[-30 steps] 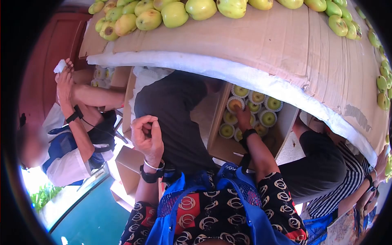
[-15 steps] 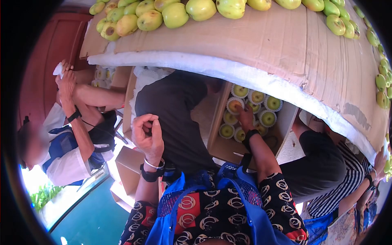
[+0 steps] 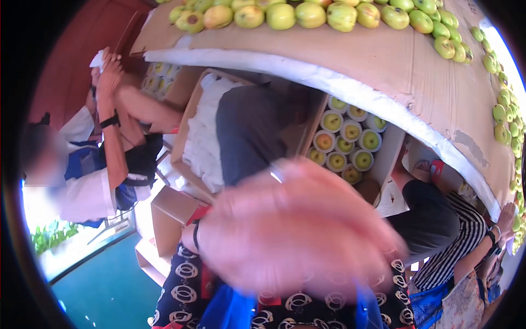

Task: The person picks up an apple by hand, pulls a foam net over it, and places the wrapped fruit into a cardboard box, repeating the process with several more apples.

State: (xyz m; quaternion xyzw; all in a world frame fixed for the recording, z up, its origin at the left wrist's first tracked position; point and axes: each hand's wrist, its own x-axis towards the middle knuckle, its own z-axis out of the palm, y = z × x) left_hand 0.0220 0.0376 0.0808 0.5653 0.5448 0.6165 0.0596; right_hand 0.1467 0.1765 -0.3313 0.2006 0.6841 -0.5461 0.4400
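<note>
A large blur of skin fills the lower middle, close to the camera. My left hand (image 3: pixel 241 238) shows on its left side, with a dark band at the wrist. My right hand (image 3: pixel 339 225) seems to overlap it on the right; the line between them is smeared. Fingers and anything held cannot be made out. Behind them, apples in white foam nets (image 3: pixel 350 131) sit in rows inside a cardboard box (image 3: pixel 390 156).
Loose green apples (image 3: pixel 309 15) line the cardboard-covered table (image 3: pixel 329 52), whose padded edge (image 3: pixel 241 57) curves across. A box with white padding (image 3: pixel 205 137) stands left of my dark-clothed leg. Co-workers sit left and right; another box (image 3: pixel 170 211) is lower left.
My right hand has left the apples in the box, and my left hand has come up close to the camera. The view has shifted, showing more of the padded box.
</note>
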